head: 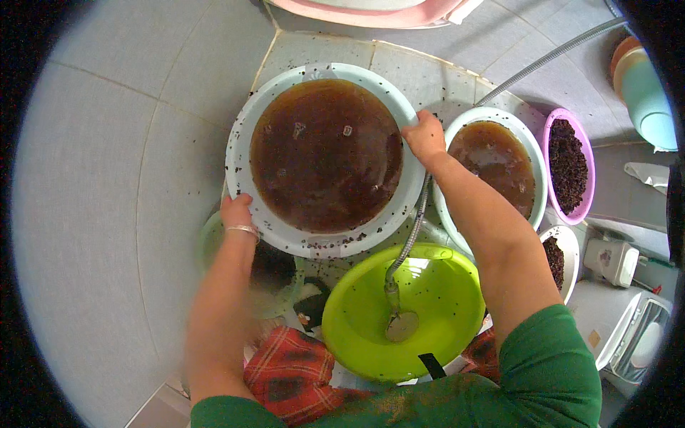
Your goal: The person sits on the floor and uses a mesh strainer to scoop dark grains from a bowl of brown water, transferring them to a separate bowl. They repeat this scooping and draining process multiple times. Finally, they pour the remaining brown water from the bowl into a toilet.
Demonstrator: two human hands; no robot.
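Observation:
A large pale basin full of murky brown liquid is held by its rim in both hands. My left hand grips the rim at the lower left, and my right hand grips it at the upper right. Small dark bits stick to the rim, thickest along the near side. Closer to my body, a lime-green basin holds a shower head on a metal hose. Below my left hand, a translucent green container with dark contents is partly hidden by the large basin and my forearm.
A smaller pale basin of brown liquid stands to the right. Beyond it are a purple basin and a white bowl, both with dark granular material. Tiled walls rise at left. A pink basin is at the top.

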